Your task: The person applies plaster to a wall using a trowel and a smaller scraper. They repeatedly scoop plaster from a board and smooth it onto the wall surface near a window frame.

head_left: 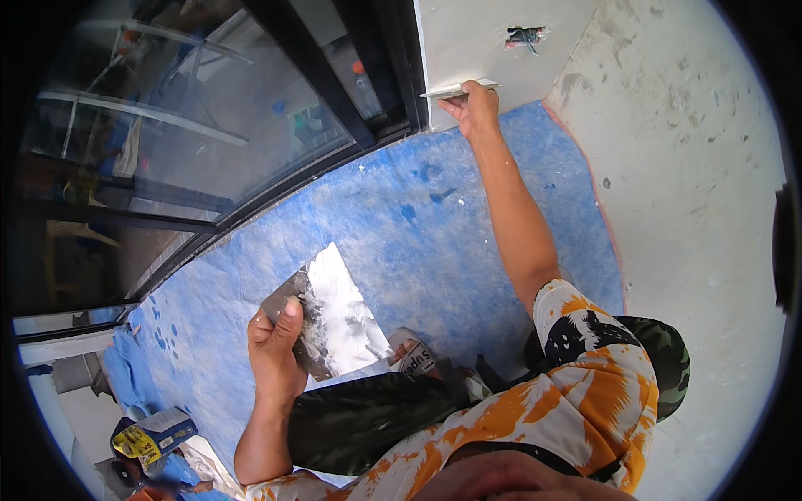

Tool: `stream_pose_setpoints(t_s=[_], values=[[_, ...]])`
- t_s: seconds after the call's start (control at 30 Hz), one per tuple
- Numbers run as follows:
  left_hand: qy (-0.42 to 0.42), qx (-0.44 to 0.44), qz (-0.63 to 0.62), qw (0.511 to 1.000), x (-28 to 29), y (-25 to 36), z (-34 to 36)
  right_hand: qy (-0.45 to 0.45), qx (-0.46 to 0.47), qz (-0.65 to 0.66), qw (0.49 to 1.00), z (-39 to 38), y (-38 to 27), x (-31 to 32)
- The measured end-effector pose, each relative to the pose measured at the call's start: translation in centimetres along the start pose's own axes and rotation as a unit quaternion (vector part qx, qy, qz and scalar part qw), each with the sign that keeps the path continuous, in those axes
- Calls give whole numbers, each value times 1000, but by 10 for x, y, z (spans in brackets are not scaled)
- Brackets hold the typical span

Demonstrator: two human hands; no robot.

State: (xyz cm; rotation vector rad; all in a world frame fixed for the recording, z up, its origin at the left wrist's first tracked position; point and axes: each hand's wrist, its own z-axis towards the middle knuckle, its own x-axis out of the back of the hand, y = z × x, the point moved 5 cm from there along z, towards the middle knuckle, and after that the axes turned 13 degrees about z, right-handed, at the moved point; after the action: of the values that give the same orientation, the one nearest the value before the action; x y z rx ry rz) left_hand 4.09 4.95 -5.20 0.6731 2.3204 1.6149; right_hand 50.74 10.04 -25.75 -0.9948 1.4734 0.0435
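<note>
My left hand [280,342] grips a square metal plate [294,282], its thumb on top; white paste [334,301] coats much of the plate's right part. My right hand [472,108] reaches forward, gripping a flat, pale-edged blade [439,90] held level against the lower part of the white wall [464,33], beside the dark door frame. Above and right of this hand, the wall has a rectangular cut-out [525,37] with wires inside.
Glazed dark-framed doors [192,219] run along the left. A blue, spotted protective sheet [434,250] lies under me, bordered at right by a pale surface [693,209]. A yellow-and-dark bag [146,438] and assorted items sit at lower left. My sandalled foot [413,355] is below the plate.
</note>
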Motion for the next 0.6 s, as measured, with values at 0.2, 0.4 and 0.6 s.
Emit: stream_pose_setpoints(t_s=[0.2,0.4,0.6], values=[[2,8,-17,1000,-5,6,6,94,-56,-77,991,-22,8,83],[13,17,-22,1000,-7,5,2,142,-96,-85,981,34,81,119],[-2,41,-42,998,-7,1,14,2,-26,4,1000,-31,-29,-6]])
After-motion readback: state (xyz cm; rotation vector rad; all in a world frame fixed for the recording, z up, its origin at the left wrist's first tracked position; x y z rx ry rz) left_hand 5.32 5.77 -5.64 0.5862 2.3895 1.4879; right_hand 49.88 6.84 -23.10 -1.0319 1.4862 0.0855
